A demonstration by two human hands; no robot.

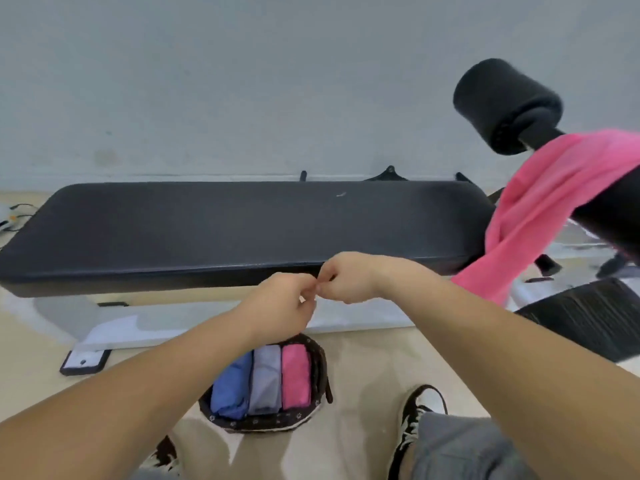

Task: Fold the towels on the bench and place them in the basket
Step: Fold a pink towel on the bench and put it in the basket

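From the head view, my left hand [284, 303] and right hand [349, 278] meet fingertip to fingertip, fingers curled shut on nothing I can see. The pink towel [540, 209] drapes rightward off the worktop [221, 230], nearer my right hand; the basket [322, 362] sits below with three folded.

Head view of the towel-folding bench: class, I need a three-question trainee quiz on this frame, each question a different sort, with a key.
1. How many folded towels sit in the dark woven basket on the floor?
2. True or false: the loose pink towel lies flat on the black padded bench seat.
3. The left hand and right hand are: A) apart, B) fingertips together above the basket, C) gripping the pink towel.

Key: 1) three: blue, grey, pink. 2) false; it drapes over the bench's right-end arm below the black foam roller. 3) B.
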